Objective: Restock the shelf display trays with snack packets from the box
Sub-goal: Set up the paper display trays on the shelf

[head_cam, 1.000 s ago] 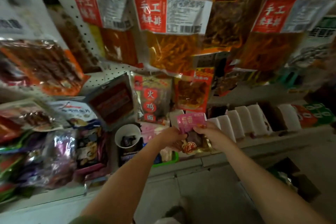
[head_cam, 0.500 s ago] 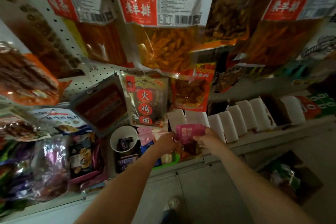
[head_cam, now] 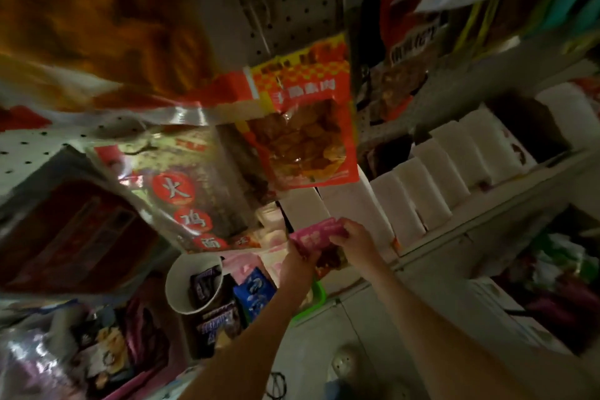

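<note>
Both of your hands are on the pink snack packet [head_cam: 316,232], just below centre of the frame. Your left hand [head_cam: 297,265] grips its lower left part and your right hand [head_cam: 352,239] pinches its right end. It looks light, thin and floppy, with slick film that could slide, so hold it by the sealed edges, not the filled middle. The white display trays [head_cam: 409,201] stand just to its right.
</note>
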The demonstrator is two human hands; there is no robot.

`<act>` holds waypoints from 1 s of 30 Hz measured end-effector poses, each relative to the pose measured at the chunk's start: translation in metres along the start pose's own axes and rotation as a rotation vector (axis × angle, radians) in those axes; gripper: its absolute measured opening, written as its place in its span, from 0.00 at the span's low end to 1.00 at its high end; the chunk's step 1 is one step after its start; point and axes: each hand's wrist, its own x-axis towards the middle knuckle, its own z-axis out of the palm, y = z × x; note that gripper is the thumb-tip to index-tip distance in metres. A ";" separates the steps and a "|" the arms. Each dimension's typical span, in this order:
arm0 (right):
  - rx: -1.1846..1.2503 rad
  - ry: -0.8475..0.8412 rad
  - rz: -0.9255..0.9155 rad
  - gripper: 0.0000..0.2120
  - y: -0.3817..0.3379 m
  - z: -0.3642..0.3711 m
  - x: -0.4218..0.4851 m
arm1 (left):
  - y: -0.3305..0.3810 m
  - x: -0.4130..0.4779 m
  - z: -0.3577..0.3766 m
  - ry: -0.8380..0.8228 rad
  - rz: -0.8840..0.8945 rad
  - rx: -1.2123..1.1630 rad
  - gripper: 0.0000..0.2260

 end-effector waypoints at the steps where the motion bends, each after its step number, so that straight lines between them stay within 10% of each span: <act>1: -0.034 0.019 -0.009 0.10 0.004 0.004 0.011 | -0.003 0.010 0.004 0.015 -0.008 0.005 0.27; 9: -0.439 0.133 -0.137 0.10 0.029 0.022 0.061 | -0.024 0.074 0.022 0.167 -0.052 -0.022 0.06; 30: -0.634 0.055 -0.404 0.35 0.063 0.049 0.090 | 0.002 0.120 0.042 0.273 -0.267 -0.370 0.13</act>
